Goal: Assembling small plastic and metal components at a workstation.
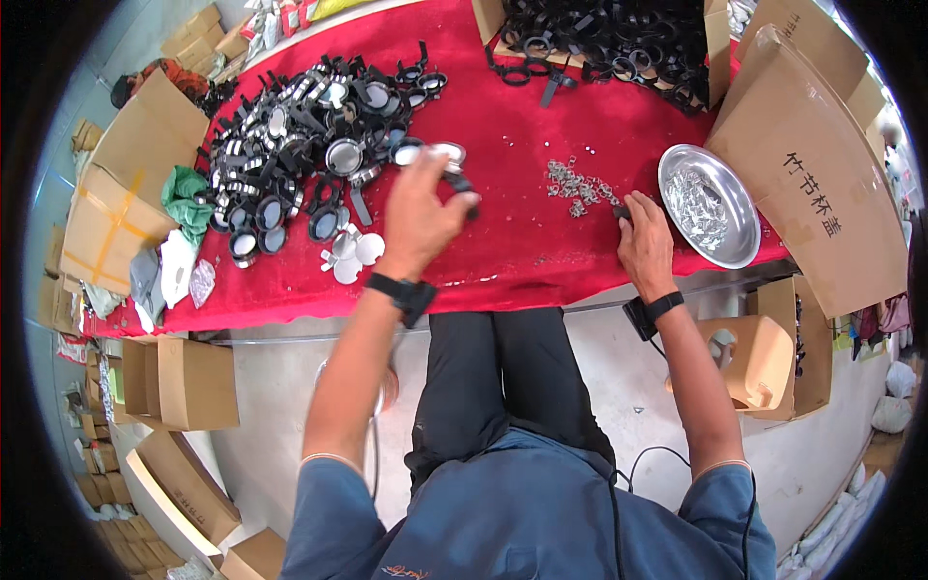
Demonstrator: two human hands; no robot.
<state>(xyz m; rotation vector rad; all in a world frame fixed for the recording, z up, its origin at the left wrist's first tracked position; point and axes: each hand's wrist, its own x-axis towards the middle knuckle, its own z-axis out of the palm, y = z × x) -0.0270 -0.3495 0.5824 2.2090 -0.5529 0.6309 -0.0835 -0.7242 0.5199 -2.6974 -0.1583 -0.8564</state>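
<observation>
My left hand point(421, 215), somewhat smeared by motion, is closed round a black cup lid point(460, 180) with a silver disc and a short black strap. It hangs over the red cloth, just right of a big heap of similar lids point(290, 145). Several loose silver discs point(346, 253) lie on the cloth below the heap. On the other side, my right hand point(646, 240) has its fingers pinched near a small pile of metal clips point(580, 184). A small dark piece shows at its fingertips, too little of it to name.
Right of my right hand stands a steel bowl point(674, 166) of small metal pieces. A carton of black rings point(619, 39) opens at the back. Tall cardboard boxes point(822, 174) flank the table. Under its right side sits an orange plastic jug point(749, 362); cables hang beside me.
</observation>
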